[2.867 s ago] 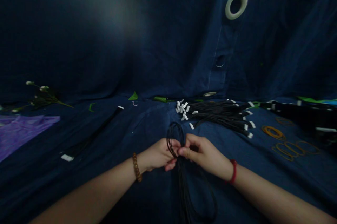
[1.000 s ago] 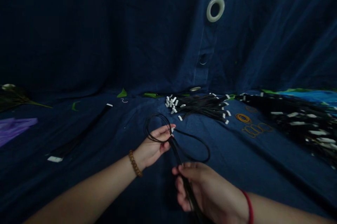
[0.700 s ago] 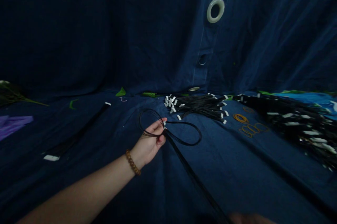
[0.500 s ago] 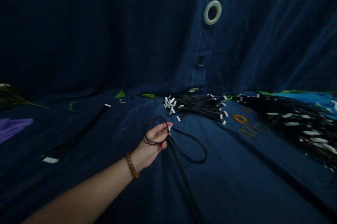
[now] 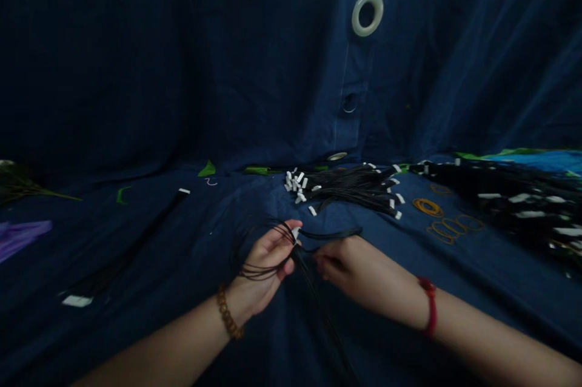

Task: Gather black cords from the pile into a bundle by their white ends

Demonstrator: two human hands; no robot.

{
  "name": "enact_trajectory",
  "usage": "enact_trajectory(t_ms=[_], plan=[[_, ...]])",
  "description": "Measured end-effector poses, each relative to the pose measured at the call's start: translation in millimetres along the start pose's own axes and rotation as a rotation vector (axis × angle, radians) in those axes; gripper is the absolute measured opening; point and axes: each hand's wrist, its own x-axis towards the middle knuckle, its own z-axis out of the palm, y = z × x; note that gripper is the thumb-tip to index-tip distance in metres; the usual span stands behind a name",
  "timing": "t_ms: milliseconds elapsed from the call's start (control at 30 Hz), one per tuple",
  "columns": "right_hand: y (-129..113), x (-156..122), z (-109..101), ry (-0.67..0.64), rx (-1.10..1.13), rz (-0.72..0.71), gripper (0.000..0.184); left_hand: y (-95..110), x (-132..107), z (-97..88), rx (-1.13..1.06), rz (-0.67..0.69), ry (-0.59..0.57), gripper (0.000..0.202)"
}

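Note:
My left hand [image 5: 268,253] is closed on a bundle of thin black cables [image 5: 325,314], pinching it at a white connector [image 5: 295,234]. Thin strands loop around its fingers and over the back of the hand, while the rest of the bundle hangs toward the bottom of the view. My right hand [image 5: 348,265] is just to the right, its fingers curled and closed at the black cable loop that runs out from the connector. Part of that loop passes behind the right hand, and the fingertips are partly hidden.
Bundled black cables with white connectors [image 5: 350,190] lie beyond my hands. A larger heap [image 5: 513,193] is at right, beside brown rubber bands [image 5: 427,207]. A single cable [image 5: 136,238] lies at left near purple cloth [image 5: 22,236]. A dark blue curtain [image 5: 254,71] rises behind.
My right hand has come in from the right and closed on the cable loop. My left hand still holds the bundle; the loop is now drawn flatter. The view has shifted slightly.

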Motion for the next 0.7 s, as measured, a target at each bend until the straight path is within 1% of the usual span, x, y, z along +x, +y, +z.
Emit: enact_trajectory(t_ms=[100, 200, 267, 367, 433, 500, 600, 700], plan=[[1.4, 3.0, 1.0, -0.044, 0.124, 0.062, 0.023, -1.1, -1.2, 2.7, -0.011, 0.015, 0.046, 0.029], [-1.1, 0.8, 7.2, -0.037, 0.221, 0.107, 0.020, -3.1, -1.7, 3.0, 0.012, 0.023, 0.076, 0.022], [-1.0, 1.0, 11.2, -0.058, 0.310, 0.143, 0.022, -4.0, -1.6, 2.7, 0.023, 0.022, 0.072, 0.019], [1.5, 3.1, 14.7, -0.091, 0.428, 0.205, 0.025, -3.3, -1.3, 2.5, 0.020, 0.021, 0.044, 0.025], [2.5, 3.1, 15.0, -0.079, 0.446, 0.228, 0.028, -1.9, -1.2, 2.7, 0.017, 0.019, 0.024, 0.028], [2.0, 1.6, 14.4, -0.044, 0.429, 0.220, 0.029, -0.6, -1.6, 2.7, 0.012, 0.020, 0.006, 0.027], [-0.5, -1.0, 13.6, 0.017, 0.397, 0.158, 0.025, 0.0, -2.5, 1.6, 0.026, 0.034, -0.021, 0.026], [-2.8, -1.3, 13.5, 0.048, 0.382, 0.099, 0.023, -0.5, -3.3, 0.3, 0.041, 0.037, -0.051, 0.026]])
